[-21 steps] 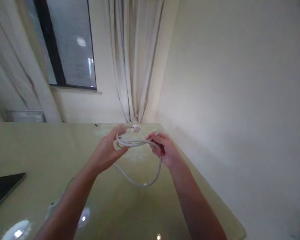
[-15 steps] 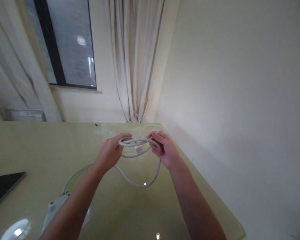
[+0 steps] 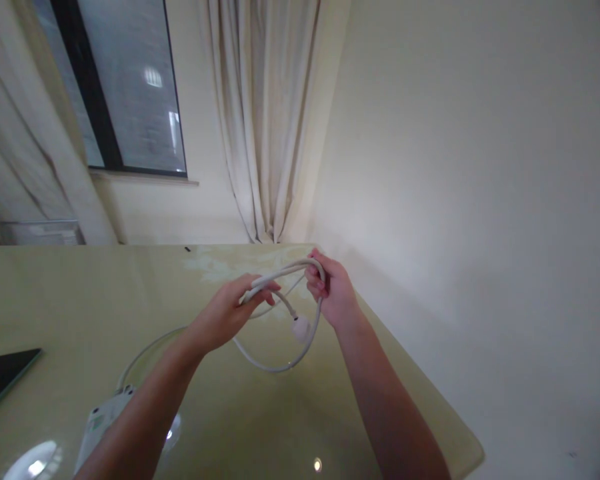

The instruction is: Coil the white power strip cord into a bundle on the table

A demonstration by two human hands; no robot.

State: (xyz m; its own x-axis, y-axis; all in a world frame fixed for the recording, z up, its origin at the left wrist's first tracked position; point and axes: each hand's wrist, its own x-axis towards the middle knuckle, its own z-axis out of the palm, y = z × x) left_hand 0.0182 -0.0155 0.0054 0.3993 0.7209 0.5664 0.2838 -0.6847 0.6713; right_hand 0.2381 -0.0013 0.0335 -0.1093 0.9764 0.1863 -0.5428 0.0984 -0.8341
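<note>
A white power cord (image 3: 283, 272) is looped between my two hands above the table. My left hand (image 3: 233, 308) is closed around one side of the loops, thumb and fingers pinching the strands. On the other side my right hand (image 3: 331, 285) grips the cord with its fingers curled in. A white plug (image 3: 301, 328) dangles from a short end of the cord, between the hands. One slack loop hangs lower, near the tabletop. The cord runs left to a white power strip (image 3: 103, 420), which my left forearm partly covers.
The glossy pale table (image 3: 260, 427) ends at a wall (image 3: 455, 233) on the right. A dark flat device (image 3: 5, 377) lies at the left edge. A small black piece (image 3: 187, 249) sits at the far edge. Curtains (image 3: 265, 120) and a window (image 3: 135, 87) are behind.
The plug has swung out, lower and to the right, and now hangs free below the loops. My right hand has risen slightly, and the loops between my hands are tilted.
</note>
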